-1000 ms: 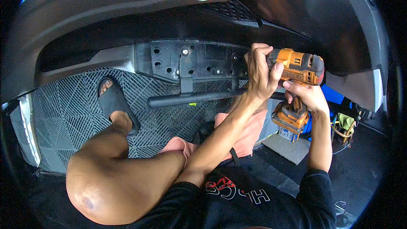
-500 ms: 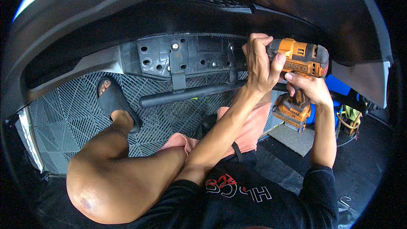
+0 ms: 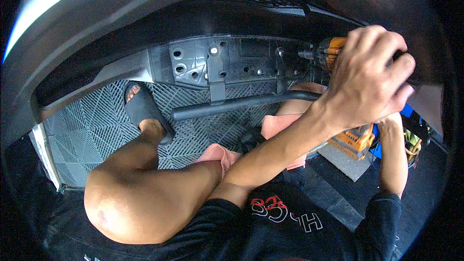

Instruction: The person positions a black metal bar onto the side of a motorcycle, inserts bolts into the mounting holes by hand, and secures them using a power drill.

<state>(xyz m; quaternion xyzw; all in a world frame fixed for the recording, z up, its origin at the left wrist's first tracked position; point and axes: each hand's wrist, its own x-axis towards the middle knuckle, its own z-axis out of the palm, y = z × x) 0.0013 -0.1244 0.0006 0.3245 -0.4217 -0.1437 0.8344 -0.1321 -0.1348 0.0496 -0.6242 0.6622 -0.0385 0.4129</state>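
Note:
An orange and black cordless impact driver [image 3: 333, 50] is held level, its nose pointing left toward the bolt on a black bracket [image 3: 280, 55]. The tip stops a little short of that bolt, as far as I can see. My left hand [image 3: 369, 75] is curled over the back of the driver's body, hiding most of it. Behind it, my right hand [image 3: 390, 120] is at the handle, its fingers mostly covered. Below them the orange battery [image 3: 355, 142] shows. A second bracket [image 3: 215, 70] with a bolt at its top joins the black tube [image 3: 232, 106].
A black metal panel with holes [image 3: 251, 60] runs under the dark vehicle trim [image 3: 121, 29]. My sandalled foot [image 3: 145, 108] rests on grey grid flooring [image 3: 87, 130]. At right lie a grey plate [image 3: 345, 162], something blue and a tangle of cords [image 3: 413, 145].
My left hand has gone from the driver's nose to the back of its body, rising toward the camera. The whole view has shifted slightly, with the scene sliding right.

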